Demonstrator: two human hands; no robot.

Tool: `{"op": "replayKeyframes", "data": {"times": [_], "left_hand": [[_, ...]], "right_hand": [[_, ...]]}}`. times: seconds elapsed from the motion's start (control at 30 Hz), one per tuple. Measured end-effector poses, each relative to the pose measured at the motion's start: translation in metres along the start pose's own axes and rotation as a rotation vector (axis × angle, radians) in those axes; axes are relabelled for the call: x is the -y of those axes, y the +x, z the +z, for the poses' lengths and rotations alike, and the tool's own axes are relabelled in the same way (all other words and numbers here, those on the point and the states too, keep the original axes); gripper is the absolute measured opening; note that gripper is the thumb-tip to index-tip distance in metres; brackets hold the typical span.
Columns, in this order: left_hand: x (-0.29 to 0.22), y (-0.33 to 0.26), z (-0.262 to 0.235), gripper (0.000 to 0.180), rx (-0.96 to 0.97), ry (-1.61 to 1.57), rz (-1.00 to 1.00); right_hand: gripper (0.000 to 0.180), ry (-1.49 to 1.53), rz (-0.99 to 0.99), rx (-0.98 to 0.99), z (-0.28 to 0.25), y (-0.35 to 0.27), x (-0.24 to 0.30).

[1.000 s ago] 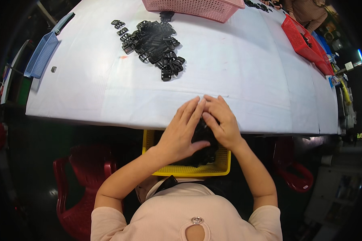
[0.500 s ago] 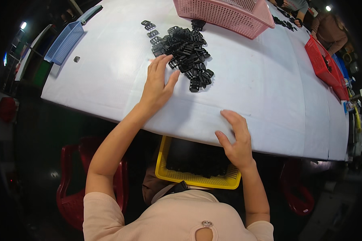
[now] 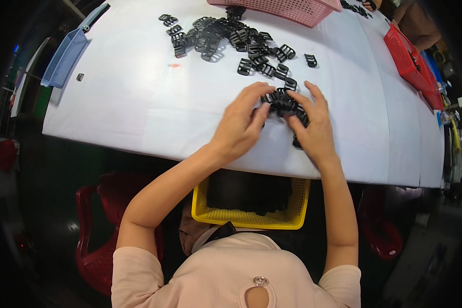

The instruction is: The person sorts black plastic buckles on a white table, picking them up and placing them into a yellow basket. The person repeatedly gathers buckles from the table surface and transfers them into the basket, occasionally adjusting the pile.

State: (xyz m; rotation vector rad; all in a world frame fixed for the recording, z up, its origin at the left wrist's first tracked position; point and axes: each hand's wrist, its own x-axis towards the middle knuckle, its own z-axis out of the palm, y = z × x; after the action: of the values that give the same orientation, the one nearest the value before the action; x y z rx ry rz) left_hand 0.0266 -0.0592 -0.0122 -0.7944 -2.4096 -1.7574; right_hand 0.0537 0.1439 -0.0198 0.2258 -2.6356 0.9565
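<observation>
A bunch of black plastic strap buckles is cupped between my two hands, low over the white tabletop. From its left side, my left hand curls thumb and fingers round some of them. My right hand closes in from the other side, its thumb and fingers bent over more buckles. One dark buckle shows under the right palm. Farther off lies the main heap of buckles, with a loose trail running from it toward my hands. A single buckle lies apart at its right.
A yellow basket holding dark pieces sits below the table's near edge. Beyond the heap stands a pink basket; a blue basket is at left, a red one at right. A red chair stands lower left. Another person is at far right.
Both hands have come together: the left swept rightward from the heap, and the right moved forward. A bunch of buckles is now between them, and the heap is spread out. The view has shifted slightly.
</observation>
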Motion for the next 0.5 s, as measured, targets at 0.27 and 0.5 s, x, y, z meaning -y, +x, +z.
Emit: {"op": "replayKeyframes", "data": {"times": [0.27,0.5], "left_hand": [[-0.012,-0.017,-0.022,0.03,0.015,0.349,0.053],[-0.005,-0.034,-0.013,0.037,0.127,0.548,0.251]], "right_hand": [[0.028,-0.129,-0.138,-0.192,-0.021,0.001,0.005],[0.023,-0.205,-0.179,-0.03,-0.005,0.007,0.014]]}}
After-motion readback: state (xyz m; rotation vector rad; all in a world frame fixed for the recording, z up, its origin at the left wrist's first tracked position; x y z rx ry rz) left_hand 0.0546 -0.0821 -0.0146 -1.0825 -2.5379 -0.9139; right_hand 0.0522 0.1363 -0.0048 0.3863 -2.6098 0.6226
